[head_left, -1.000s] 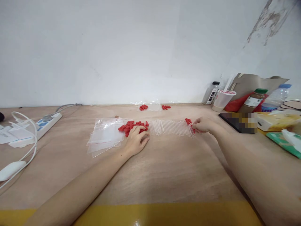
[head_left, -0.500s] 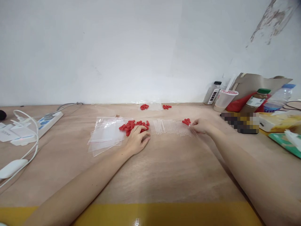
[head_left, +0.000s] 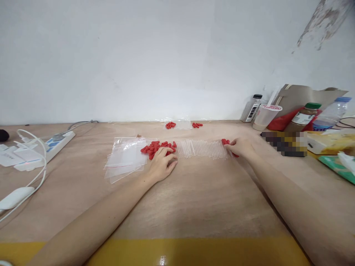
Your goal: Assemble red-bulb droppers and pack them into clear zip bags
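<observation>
My left hand (head_left: 162, 163) rests with its fingers apart over the right edge of a pile of small red rounded pieces (head_left: 152, 148). Right of it lies a row of thin clear sticks (head_left: 198, 149), side by side. At the far end of that row, my right hand (head_left: 240, 147) is closed at the fingertips on small red pieces (head_left: 225, 141). Another bit of red shows under its fingers; how many pieces it grips is hidden. Several clear zip bags (head_left: 124, 159) lie overlapped to the left of the pile.
Along the wall lie clear bags (head_left: 183, 125) with red pieces. At right stand a cup (head_left: 266, 117), bottles (head_left: 303, 118), a tan bag (head_left: 299, 96) and a tissue pack (head_left: 337, 166). A power strip (head_left: 59, 142) and white cables (head_left: 44, 162) lie at left.
My right hand has shifted slightly right and turned, its fingertips now over the red pieces, which also sit farther right. My left hand stays on the pile.
</observation>
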Available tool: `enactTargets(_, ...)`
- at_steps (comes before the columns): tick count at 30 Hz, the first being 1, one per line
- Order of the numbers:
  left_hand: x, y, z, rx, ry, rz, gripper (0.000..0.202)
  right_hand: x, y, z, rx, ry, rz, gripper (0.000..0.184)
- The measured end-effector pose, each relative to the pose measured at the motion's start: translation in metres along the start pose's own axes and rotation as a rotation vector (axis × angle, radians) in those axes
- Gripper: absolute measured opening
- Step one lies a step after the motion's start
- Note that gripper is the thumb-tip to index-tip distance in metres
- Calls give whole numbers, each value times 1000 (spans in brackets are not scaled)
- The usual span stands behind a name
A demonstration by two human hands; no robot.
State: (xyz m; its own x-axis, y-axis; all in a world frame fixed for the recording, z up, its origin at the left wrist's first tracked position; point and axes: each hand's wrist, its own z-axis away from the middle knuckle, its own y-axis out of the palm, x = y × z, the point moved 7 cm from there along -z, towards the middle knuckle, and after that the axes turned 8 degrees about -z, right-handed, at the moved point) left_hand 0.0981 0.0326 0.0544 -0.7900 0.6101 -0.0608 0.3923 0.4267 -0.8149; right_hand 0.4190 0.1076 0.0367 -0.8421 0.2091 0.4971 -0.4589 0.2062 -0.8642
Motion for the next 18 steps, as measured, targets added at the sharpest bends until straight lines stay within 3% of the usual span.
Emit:
enactTargets(6, 0, 0, 0, 2, -5, 14, 12, -17, 6, -11, 82, 69, -164, 20)
enactTargets(9, 0, 1, 0, 7, -7, 11, 12, -20, 1, -16, 6, 61, -166, 20)
enactTargets(12, 1, 2, 0, 7, -4, 6, 12, -14, -1, -14, -34, 5, -169, 18)
enactTargets(18, 0, 1, 0, 3, 7, -13, 13, 12, 6, 6, 45, -42, -77, 12)
